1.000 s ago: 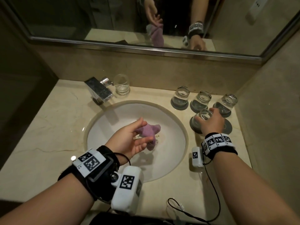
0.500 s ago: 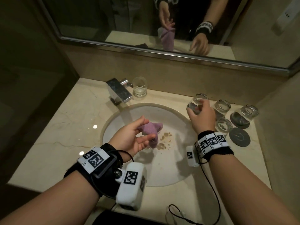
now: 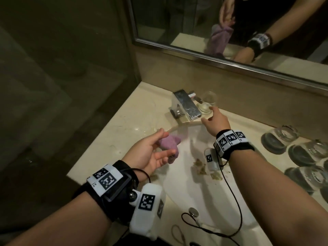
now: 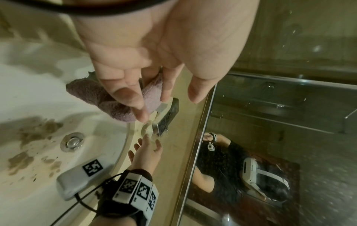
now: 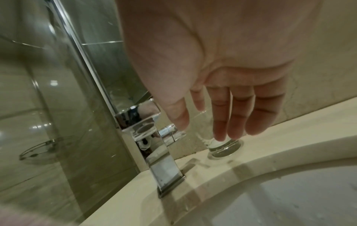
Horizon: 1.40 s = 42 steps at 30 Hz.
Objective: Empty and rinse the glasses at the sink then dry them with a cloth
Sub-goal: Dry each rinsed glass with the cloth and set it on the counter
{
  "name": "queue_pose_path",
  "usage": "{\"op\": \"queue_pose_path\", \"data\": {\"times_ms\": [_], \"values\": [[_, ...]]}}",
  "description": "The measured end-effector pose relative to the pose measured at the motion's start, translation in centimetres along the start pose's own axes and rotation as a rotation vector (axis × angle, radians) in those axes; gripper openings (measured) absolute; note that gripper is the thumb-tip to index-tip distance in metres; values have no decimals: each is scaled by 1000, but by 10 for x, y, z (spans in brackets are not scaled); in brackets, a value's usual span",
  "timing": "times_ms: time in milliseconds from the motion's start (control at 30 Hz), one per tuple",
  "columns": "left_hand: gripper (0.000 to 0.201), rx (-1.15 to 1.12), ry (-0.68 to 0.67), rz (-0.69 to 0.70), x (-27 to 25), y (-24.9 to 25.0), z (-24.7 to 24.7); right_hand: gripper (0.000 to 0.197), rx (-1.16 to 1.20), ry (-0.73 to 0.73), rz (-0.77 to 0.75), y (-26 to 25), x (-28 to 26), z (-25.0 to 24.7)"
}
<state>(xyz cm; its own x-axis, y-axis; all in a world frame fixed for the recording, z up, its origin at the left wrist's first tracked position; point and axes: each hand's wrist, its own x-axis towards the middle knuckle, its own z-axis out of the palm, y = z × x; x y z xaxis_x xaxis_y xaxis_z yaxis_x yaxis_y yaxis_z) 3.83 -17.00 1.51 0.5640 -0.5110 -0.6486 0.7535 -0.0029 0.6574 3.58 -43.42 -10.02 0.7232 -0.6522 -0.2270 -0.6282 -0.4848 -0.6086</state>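
- Since 0.5 s ago, right hand [image 3: 215, 122] has crossed from the glasses at the right to the one behind the tap, leaving empty.
- Left hand [image 3: 150, 153] hovers over the sink [image 3: 179, 189], fingers mostly straight, with the purple cloth [image 3: 168, 145] pinched loosely between thumb and fingers.
- Chrome tap [image 3: 186, 105] stands between the hands, at the basin's back rim.
- Lone glass [image 3: 208, 102] stands upright just right of the tap, beyond the right fingertips [image 5: 220, 134]; whether they touch it I cannot tell. That hand is spread, holding nothing, and far nearer.
- 3 glasses [image 3: 282, 139] sit on coasters far right.
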Motion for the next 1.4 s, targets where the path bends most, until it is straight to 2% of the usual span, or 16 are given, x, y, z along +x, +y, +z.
{"op": "queue_pose_path", "data": {"times_ms": [167, 267, 367, 467, 567, 633, 700, 767, 867, 967, 1033, 1133, 1200, 1267, 1333, 1400], "values": [[30, -33, 39, 14, -1, 9, -28, 57, -113, 5, -5, -14, 36, 8], [29, -50, 75, 30, -2, 14, -40, 43, -200, -3, 29, -17, 53, 8], [29, -50, 96, 37, -4, 18, -48, 21, -209, 57, 58, -16, 62, 10], [28, -55, 79, 38, -2, 19, -55, 19, -106, 151, 59, -10, 50, 10], [26, -61, 30, 31, 0, 19, -58, 17, 142, 277, 120, 8, 17, 12], [26, -63, 20, 27, 1, 19, -56, 11, 487, 292, 194, 18, -12, 10], [27, -59, 22, 32, 2, 18, -50, 7, 942, 238, 263, 23, -45, 7], [28, -33, 4, 36, 2, 17, -39, 8, 1300, 157, 300, 25, -75, 4], [31, 17, -29, 38, 1, 14, -20, 10, 1740, 4, 299, 22, -116, -3], [32, 38, -38, 42, 0, 12, 2, 11, 2073, -114, 255, 13, -148, -8], [32, 91, -36, 55, -1, 8, 16, 9, 2216, -171, 182, 8, -163, -9], [25, 180, -74, 85, -4, 2, 37, 30, 2304, -205, 89, 9, -176, -13], [22, 236, -122, 109, -7, -2, 49, 25, 2280, -208, 79, 9, -184, -19], [23, 266, -160, 130, -9, -5, 58, 8, 2237, -168, 120, 8, -190, -27], [30, 284, -182, 144, -11, -9, 65, 19, 2150, -142, 128, 9, -197, -36], [47, 294, -198, 144, -12, -13, 70, 17, 2030, -137, 87, 7, -206, -47]]}}
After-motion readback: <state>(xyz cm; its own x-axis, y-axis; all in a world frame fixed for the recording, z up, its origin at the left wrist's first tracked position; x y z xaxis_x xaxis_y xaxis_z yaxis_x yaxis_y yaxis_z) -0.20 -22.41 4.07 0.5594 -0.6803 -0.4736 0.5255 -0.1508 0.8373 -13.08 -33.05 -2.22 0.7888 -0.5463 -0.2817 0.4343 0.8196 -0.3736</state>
